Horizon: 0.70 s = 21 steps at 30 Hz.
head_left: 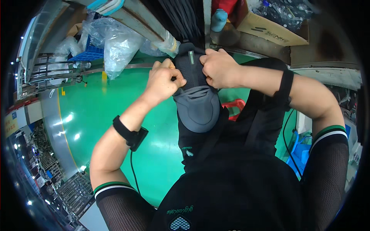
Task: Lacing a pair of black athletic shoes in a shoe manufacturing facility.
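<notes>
Left hand (165,81) and right hand (220,68) clamp a grey-toed black shoe (195,96) bearing a small green label (191,57), below a brown cardboard box (269,29).

**A factory floor, seen from above the workbench**

This is an industrial workshop or factory hall. The floor (115,111) is painted glossy green, with a yellow line (61,111) marking a lane on the left, the way production areas are laid out. At the far left stand metal racks (46,73) and a blue crate (86,52) among clear plastic bags (119,44) of goods. A worn metal beam (135,17) runs across the far side, and at the far right an open cardboard box (269,29) holds bagged parts. Near left, rows of machinery (46,165) stretch off under bright ceiling lights reflected in the floor.
</notes>
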Each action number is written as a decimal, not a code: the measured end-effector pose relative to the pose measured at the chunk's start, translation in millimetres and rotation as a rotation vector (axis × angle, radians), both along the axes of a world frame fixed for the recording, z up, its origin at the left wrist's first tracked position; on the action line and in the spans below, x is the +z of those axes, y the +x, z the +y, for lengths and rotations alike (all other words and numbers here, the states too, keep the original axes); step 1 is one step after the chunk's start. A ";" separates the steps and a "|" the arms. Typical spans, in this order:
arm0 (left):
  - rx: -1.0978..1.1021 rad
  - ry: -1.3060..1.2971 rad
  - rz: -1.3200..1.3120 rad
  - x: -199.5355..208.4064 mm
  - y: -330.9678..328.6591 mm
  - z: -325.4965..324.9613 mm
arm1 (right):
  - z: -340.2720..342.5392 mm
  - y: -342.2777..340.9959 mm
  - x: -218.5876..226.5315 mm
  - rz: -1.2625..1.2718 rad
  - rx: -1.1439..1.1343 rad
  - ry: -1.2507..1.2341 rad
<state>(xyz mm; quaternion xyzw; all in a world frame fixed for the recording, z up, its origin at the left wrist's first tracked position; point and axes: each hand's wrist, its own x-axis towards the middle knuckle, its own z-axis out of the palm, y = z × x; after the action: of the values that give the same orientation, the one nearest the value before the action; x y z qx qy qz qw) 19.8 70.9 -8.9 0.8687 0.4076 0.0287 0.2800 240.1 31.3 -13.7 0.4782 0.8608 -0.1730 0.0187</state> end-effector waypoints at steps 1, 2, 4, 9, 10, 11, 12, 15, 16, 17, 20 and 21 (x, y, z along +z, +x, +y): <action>0.004 0.009 0.005 -3.1 -0.5 -1.1 | -3.1 -1.3 -3.7 0.005 0.004 0.009; 0.147 -0.147 -0.181 -7.9 -0.1 -1.6 | -9.4 1.0 -13.6 0.233 -0.105 0.016; 0.228 -0.058 -0.400 -2.9 10.2 -11.3 | -22.1 0.4 -21.5 0.686 -0.352 0.043; -0.182 0.811 0.019 26.8 27.3 -25.9 | -142.8 -53.3 33.8 0.889 0.462 -0.116; -0.251 0.822 0.154 22.1 26.7 -24.3 | -145.7 -53.8 32.7 0.946 0.431 -0.107; -0.268 0.833 0.153 18.4 28.4 -23.4 | -141.6 -49.8 30.0 0.948 0.421 -0.089; -0.360 0.785 0.158 15.0 30.1 -22.6 | -133.5 -42.7 26.0 0.988 0.314 -0.178; -0.449 0.690 0.088 -2.3 34.6 -21.5 | -132.6 -37.5 18.8 1.033 0.183 -0.248; -0.261 0.592 0.019 -10.2 34.9 -24.8 | -137.3 -38.6 20.3 0.982 0.119 -0.274; -0.078 0.490 -0.047 -15.0 37.4 -26.9 | -139.2 -38.4 20.5 0.934 0.051 -0.297; -0.037 0.525 -0.039 -17.3 35.7 -31.8 | -131.5 -25.9 15.1 1.122 -0.264 -0.271; 0.004 0.519 -0.040 -13.4 35.6 -30.9 | -127.0 -22.3 10.0 1.150 -0.329 -0.230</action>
<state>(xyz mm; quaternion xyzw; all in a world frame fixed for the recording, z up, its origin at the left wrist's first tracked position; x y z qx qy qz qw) 55.4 40.0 -22.3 0.9099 0.3826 0.1501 0.0555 217.8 -95.8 -3.7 0.4299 0.6236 -0.4960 -0.4246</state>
